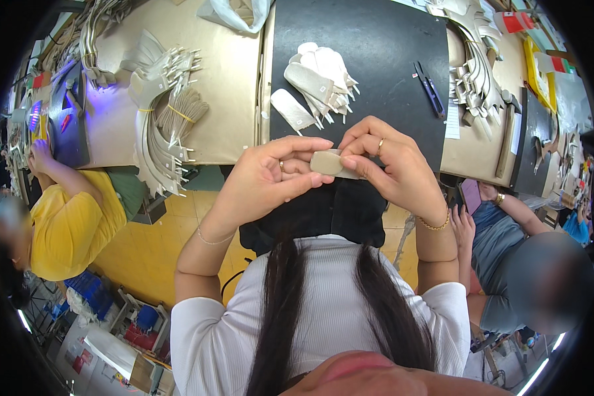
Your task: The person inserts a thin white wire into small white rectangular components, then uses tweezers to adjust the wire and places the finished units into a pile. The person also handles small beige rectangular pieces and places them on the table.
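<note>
In front of my body, just off the table's near edge, a small beige piece with a rounded end (327,163) is held between both hands. It looks like leather or thick fabric. My left hand (261,171) pinches its left end between thumb and fingers. With bent fingers, my right hand (389,162) grips the right side, covering part of it. Beyond my hands, a pile of similar pale, tabbed pieces (322,74) lies on the black mat (389,39). One single piece (290,109) rests apart at the pile's near left.
Tweezers and a dark blue tool (430,92) lie on the mat's right side. Bundles of curved beige strips (155,132) occupy the table at left, and more strips (475,72) at right. A person in yellow (79,218) sits left; another person (501,257) holds a phone at right.
</note>
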